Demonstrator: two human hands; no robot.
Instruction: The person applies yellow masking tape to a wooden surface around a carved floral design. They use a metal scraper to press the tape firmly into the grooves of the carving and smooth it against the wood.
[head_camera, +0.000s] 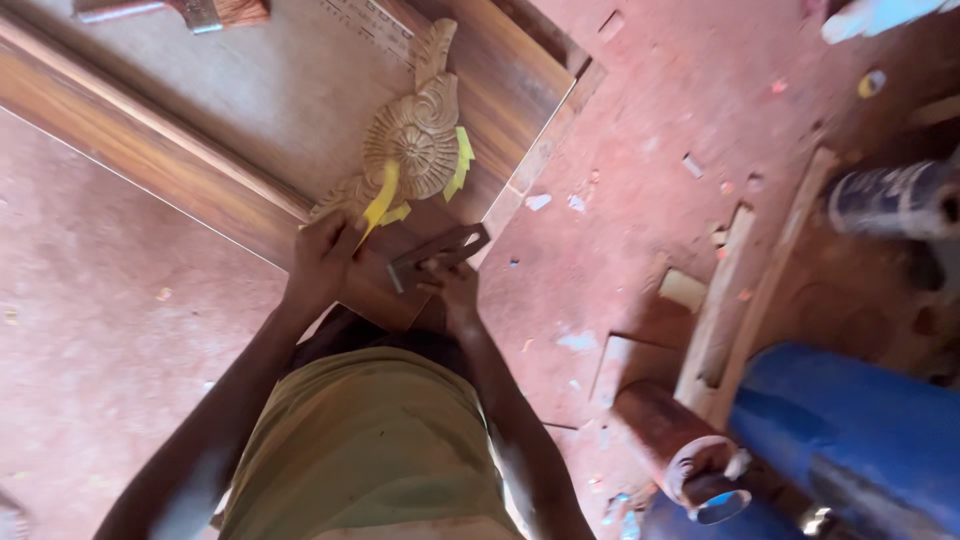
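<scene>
**Inspector:** Nearest the camera, the left hand (322, 262) is closed over the lower end of the carved wooden ornament (412, 140), pressing it to the wooden panel (240, 110). The right hand (452, 285) is curled about the dark try square (438, 255), which lies on the panel's near corner, just beside the ornament.

**Assistant:** What would make this step sound?

**Inspector:** In his judgement, the square's stock should sit flush to the panel edge, and the left hand should keep the carving from creeping while its position is checked. The yellow strips (462, 160) show from under the carving on both sides; they look like tape, though that cannot be confirmed.

**Assistant:** Any packages, labels or signs?

**Inspector:** No sign is seen. To the right on the red floor (640, 150) lies a blue drum (860, 430), with a reddish can (665, 435) beside it, open end toward the camera. Farther off, a dark cylinder (890, 200) bears a pale band. Small scraps, pale and one yellow, lie scattered. Near the panel's far edge runs a row of pale markings, too small to make out.
</scene>
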